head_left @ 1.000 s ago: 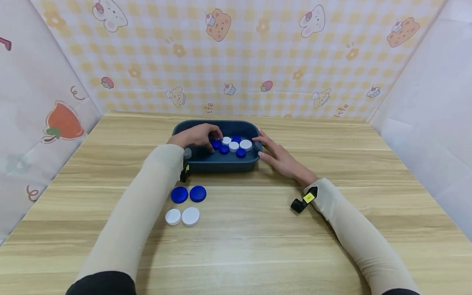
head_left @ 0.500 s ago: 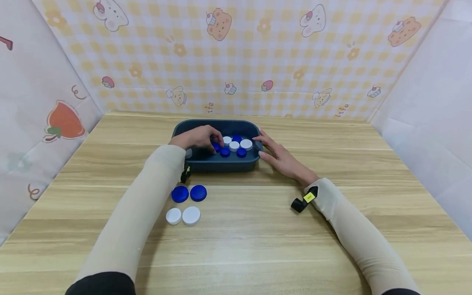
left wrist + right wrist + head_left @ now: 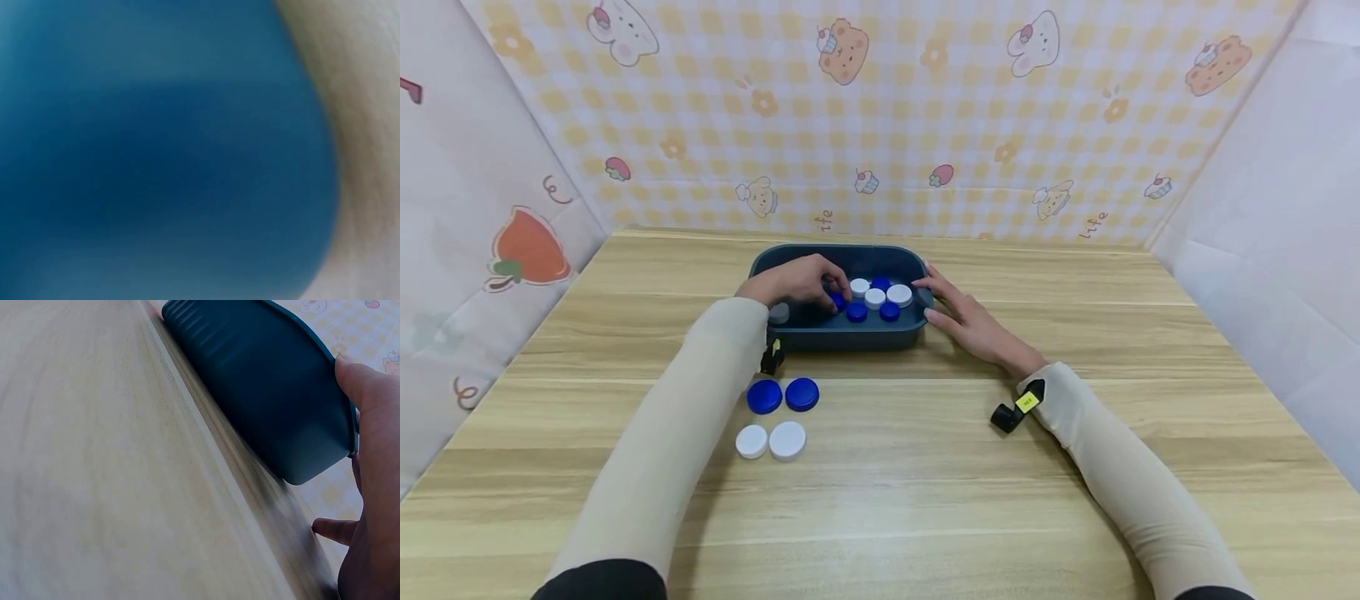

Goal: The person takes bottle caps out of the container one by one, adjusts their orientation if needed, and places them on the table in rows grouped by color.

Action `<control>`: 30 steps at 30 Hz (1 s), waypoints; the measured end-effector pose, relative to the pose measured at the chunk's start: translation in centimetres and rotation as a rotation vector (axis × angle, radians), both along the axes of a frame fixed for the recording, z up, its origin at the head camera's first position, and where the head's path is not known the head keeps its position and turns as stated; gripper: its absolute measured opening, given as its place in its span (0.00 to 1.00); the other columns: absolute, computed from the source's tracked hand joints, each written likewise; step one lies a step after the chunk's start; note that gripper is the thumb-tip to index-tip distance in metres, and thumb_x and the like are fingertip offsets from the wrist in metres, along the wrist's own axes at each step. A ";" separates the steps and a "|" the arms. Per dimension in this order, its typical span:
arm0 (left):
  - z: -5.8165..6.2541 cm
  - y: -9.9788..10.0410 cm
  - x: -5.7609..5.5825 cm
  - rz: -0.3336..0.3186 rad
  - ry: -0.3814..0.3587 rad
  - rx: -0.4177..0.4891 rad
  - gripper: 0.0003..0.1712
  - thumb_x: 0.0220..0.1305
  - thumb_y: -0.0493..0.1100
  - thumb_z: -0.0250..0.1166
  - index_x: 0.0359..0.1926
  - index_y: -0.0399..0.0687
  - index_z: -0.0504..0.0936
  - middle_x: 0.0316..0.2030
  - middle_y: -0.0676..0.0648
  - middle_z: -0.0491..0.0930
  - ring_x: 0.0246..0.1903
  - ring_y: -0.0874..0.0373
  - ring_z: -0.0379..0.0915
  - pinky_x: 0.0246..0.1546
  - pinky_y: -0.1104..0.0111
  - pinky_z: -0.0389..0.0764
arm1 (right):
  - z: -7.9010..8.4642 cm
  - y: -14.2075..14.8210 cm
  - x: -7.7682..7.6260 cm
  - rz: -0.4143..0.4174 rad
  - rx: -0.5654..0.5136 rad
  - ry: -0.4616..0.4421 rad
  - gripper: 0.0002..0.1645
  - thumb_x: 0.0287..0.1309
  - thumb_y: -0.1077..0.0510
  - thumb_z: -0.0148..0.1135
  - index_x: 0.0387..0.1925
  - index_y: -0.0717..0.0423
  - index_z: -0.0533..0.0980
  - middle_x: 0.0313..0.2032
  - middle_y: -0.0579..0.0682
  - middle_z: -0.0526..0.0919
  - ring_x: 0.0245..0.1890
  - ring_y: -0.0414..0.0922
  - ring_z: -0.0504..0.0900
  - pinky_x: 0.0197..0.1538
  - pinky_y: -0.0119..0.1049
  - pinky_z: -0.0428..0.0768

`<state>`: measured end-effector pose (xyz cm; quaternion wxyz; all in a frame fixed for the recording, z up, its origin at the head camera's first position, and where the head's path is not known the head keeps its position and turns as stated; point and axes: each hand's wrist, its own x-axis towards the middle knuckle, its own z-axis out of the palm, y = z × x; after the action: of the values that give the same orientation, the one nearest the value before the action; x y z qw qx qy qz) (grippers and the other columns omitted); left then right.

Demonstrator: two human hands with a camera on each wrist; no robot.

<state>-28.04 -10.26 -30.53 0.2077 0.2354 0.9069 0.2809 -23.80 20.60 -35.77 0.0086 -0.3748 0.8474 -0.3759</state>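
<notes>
A dark blue bin (image 3: 842, 340) stands at the back of the wooden table. My left hand (image 3: 801, 279) reaches inside it from the left, its fingers and thumb pinching a blue bottle cap (image 3: 837, 302) that they partly cover. To the right of those fingers lie white caps (image 3: 899, 295) and more blue caps (image 3: 857, 312) on the bin's floor. My right hand (image 3: 973, 325) holds the bin's right end; in the right wrist view the thumb (image 3: 359, 381) rests on the rim. Only the blurred blue bin wall (image 3: 156, 175) and pale sleeve show in the left wrist view.
In front of the bin, two blue caps (image 3: 802, 394) lie side by side on the table (image 3: 910, 500). Nearer are two white caps (image 3: 787, 441), also in a pair. A patterned backdrop (image 3: 887, 125) rises behind the table's back edge.
The fingers of my left hand have come down around the blue cap, which sits slightly nearer and further left. My right hand stays at the bin's end.
</notes>
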 end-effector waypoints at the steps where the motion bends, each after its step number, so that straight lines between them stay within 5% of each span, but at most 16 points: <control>1: 0.1 -0.1 0.0 -0.008 0.008 0.006 0.11 0.60 0.34 0.67 0.44 0.48 0.84 0.46 0.44 0.75 0.45 0.48 0.68 0.49 0.58 0.70 | 0.0 0.0 0.0 0.001 -0.001 0.001 0.28 0.72 0.49 0.46 0.70 0.44 0.57 0.74 0.44 0.42 0.69 0.48 0.57 0.67 0.56 0.51; 8: 1.4 -1.1 1.1 -0.020 0.090 0.050 0.11 0.61 0.37 0.67 0.45 0.50 0.84 0.48 0.46 0.75 0.45 0.50 0.68 0.46 0.60 0.72 | -0.4 0.0 -0.3 -0.003 -0.012 0.009 0.30 0.71 0.42 0.44 0.70 0.42 0.57 0.74 0.42 0.43 0.69 0.46 0.58 0.67 0.55 0.51; 15: 2.0 -2.3 2.6 -0.020 0.162 0.079 0.12 0.60 0.39 0.68 0.46 0.51 0.83 0.48 0.46 0.74 0.28 0.49 0.67 0.34 0.62 0.68 | -0.3 0.0 -0.2 0.000 -0.017 0.008 0.30 0.70 0.41 0.45 0.69 0.43 0.58 0.74 0.44 0.43 0.69 0.47 0.58 0.67 0.54 0.53; 21: 2.1 -3.2 3.9 0.006 0.190 0.113 0.12 0.60 0.40 0.68 0.45 0.54 0.84 0.47 0.48 0.73 0.25 0.50 0.67 0.28 0.63 0.68 | -0.5 0.0 -0.2 0.002 -0.020 -0.004 0.29 0.71 0.43 0.45 0.69 0.43 0.58 0.74 0.44 0.43 0.68 0.48 0.59 0.67 0.54 0.54; 30: 2.9 -2.9 7.6 -0.092 0.231 0.204 0.12 0.60 0.42 0.69 0.45 0.58 0.84 0.40 0.51 0.71 0.24 0.52 0.67 0.26 0.65 0.70 | -0.2 0.0 -0.1 0.008 -0.028 -0.005 0.30 0.70 0.42 0.46 0.69 0.44 0.58 0.74 0.46 0.43 0.68 0.49 0.59 0.66 0.55 0.54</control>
<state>-20.46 -13.19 -27.68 0.0894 0.3273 0.8798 0.3328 -23.92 20.58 -36.01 0.0067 -0.3772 0.8407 -0.3885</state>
